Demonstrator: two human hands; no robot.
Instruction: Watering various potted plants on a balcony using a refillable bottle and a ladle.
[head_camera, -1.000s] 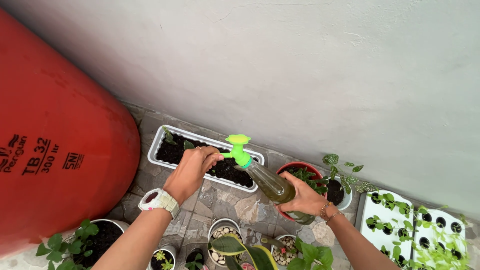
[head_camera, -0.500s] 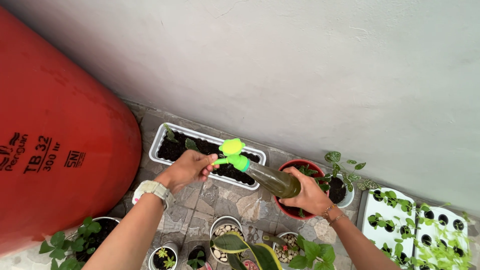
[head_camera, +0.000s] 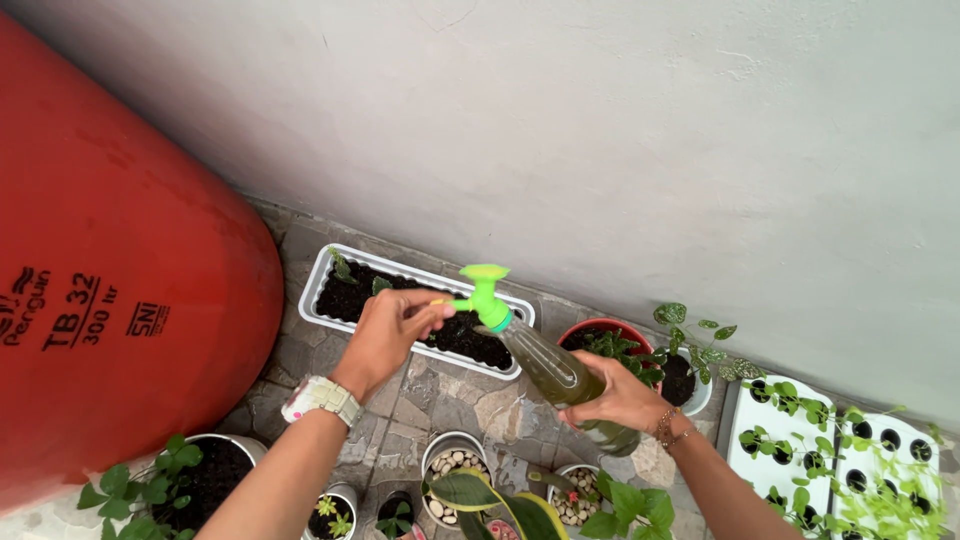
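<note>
My right hand (head_camera: 612, 394) grips a clear plastic bottle (head_camera: 553, 368) of greenish liquid, tilted with its neck up and to the left. A bright green sprinkler cap (head_camera: 487, 292) sits on the neck. My left hand (head_camera: 390, 335), with a white watch at the wrist, pinches the cap's thin side spout between its fingertips. Both hands hover above a long white planter box (head_camera: 325, 277) filled with dark soil and a few small seedlings.
A big red water tank (head_camera: 120, 270) fills the left. A red pot (head_camera: 590, 330) and a white pot (head_camera: 692, 400) hold plants by the grey wall. White trays with holes (head_camera: 790, 440) stand right; several small pots (head_camera: 450, 465) line the stone floor below.
The bottle has tipped more upright and the green cap has turned flat side up again. My left hand shifted slightly right, still on the cap's spout.
</note>
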